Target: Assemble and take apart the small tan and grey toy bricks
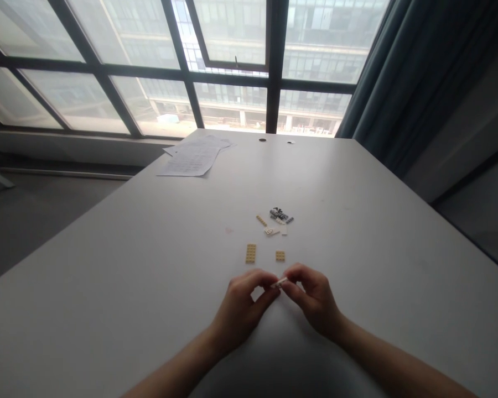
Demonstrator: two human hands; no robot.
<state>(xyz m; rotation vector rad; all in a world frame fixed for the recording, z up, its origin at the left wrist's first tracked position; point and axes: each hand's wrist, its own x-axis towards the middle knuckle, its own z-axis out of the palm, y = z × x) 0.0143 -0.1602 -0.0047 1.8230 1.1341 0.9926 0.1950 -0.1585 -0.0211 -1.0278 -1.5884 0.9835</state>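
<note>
Between my two hands is a small white toy brick piece (279,283), partly covered by fingertips. My left hand (249,298) pinches its left end with thumb and forefinger. At its right end, the thumb and forefinger of my right hand (313,296) close on it too. Just beyond my fingers lie a tan studded plate (251,253), the longer one, and a smaller tan plate (280,256). Farther off are a narrow tan strip (261,220), a few white pieces (272,231) and a heap of grey pieces (279,214).
All of this is on a long white table (170,265). Printed paper sheets (195,156) lie at its far left, and two round holes sit near the far edge. Large windows (232,99) stand behind it, with a dark blue curtain (382,83) at the right.
</note>
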